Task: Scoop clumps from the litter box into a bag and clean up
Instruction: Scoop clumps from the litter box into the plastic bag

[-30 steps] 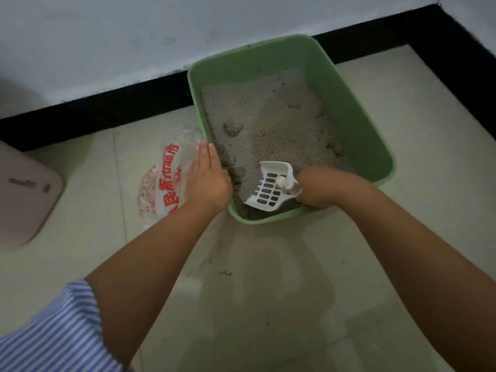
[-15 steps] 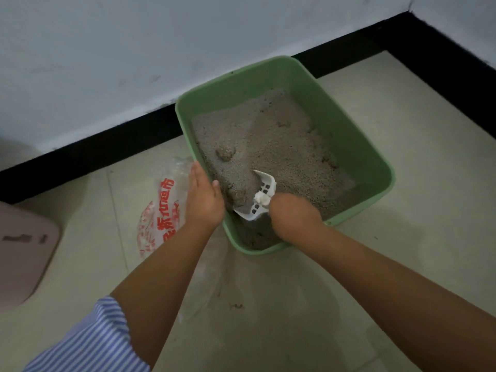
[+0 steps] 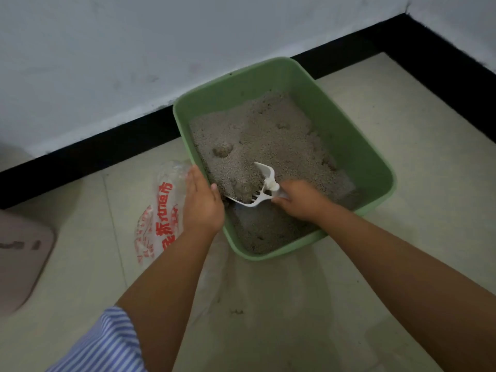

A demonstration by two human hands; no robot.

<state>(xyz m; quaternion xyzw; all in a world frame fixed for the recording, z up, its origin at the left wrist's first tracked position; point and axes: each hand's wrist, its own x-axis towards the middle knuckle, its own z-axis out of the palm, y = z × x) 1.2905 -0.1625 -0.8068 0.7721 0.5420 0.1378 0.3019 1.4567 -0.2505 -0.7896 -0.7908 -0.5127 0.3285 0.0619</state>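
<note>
Gripping the handle of a white slotted plastic scoop [image 3: 256,187], the right hand [image 3: 302,201] has its fingers curled round it, the scoop's blade tipped on edge just beyond the knuckles with a grey clump [image 3: 243,189] of litter resting in it. Beside it, the left hand [image 3: 201,202] lies with fingers fairly straight along the near-left rim of the green rectangular plastic litter box [image 3: 357,146], steadying it and holding nothing. Just outside those left fingers a crinkled clear plastic bag [image 3: 155,224] with red printing lies on the pale tiled floor [image 3: 402,124], looking flat and not obviously filled. Farther out in the coarse, grainy grey litter [image 3: 268,135] another lump [image 3: 222,151] shows, so I judge the scooping barely begun: this clump has yet to reach the bag, and tidying remains.
</note>
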